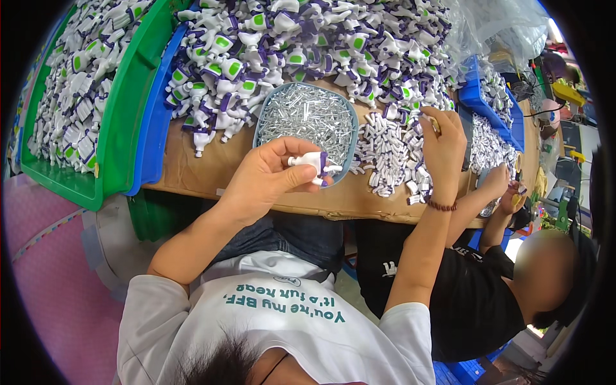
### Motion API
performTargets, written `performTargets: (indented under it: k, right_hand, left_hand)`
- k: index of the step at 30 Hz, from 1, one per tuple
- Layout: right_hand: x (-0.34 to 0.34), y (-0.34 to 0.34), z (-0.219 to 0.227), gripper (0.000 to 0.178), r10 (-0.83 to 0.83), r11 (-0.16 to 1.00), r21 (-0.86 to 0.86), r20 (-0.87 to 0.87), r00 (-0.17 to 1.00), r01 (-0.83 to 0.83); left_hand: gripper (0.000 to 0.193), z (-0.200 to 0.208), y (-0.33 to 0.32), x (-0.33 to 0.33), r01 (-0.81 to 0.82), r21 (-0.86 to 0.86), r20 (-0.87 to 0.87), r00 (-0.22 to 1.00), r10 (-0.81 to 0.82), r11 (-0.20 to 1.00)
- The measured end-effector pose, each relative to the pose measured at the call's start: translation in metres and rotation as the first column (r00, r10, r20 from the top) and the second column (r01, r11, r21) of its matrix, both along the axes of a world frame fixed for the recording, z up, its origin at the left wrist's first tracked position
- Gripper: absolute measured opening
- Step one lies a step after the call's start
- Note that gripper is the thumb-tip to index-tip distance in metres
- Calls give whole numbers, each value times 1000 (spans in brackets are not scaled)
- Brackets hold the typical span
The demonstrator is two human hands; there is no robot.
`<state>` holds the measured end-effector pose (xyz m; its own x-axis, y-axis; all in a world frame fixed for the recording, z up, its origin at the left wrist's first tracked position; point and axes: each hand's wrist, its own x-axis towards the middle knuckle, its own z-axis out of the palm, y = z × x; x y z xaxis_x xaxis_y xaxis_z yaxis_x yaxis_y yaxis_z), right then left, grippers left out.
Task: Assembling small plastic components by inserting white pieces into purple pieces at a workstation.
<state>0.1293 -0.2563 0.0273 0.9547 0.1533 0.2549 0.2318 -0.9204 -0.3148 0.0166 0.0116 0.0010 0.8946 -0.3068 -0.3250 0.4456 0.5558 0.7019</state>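
1. Head view shows the left hand [266,181] with thumb and fingers closed around a small white and purple plastic piece [310,160], which lies on its side, above the near part of a bowl.
2. This bowl [355,122] is blue-grey and full of thin silver pins [305,115].
3. The right hand [447,136] is raised to the right of the bowl, its fingers bent inward and almost closed; whether it has hold of something, I cannot tell.
4. Near this hand, small white and purple parts [384,154] lie in a loose group on the brown table [192,172].
5. On the far side, there is a big heap of white, purple and green pieces [295,48].
6. At left stands a green crate [125,122], filled with similar pieces, and beside it a blue crate [153,122].
7. At right, a co-worker in a black shirt [443,295] sits near.
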Motion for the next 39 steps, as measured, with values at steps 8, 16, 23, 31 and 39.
performTargets:
  k: [8, 16, 23, 31, 39]
  right_hand:
    - [-60, 81, 22, 16, 429, 368, 914, -328, 842, 169]
    - [-73, 85, 9, 19, 461, 338, 915, -364, 809, 219]
    - [-75, 79, 5, 15, 516, 311, 933, -328, 791, 184]
    - [-79, 77, 7, 10, 512, 535, 842, -267, 817, -61]
    - [-79, 77, 9, 8, 496, 649, 747, -275, 823, -142]
  left_hand:
    - [25, 5, -2, 2, 4, -171, -124, 992, -25, 985]
    - [25, 6, -2, 1, 16, -163, -114, 993, -35, 987]
    - [24, 1, -3, -1, -22, -167, -114, 993, 3, 986]
    - [19, -4, -6, -5, -60, -12, -13, 998, 60, 998]
    - [18, 9, -7, -12, -114, 243, 201, 977, 65, 963]
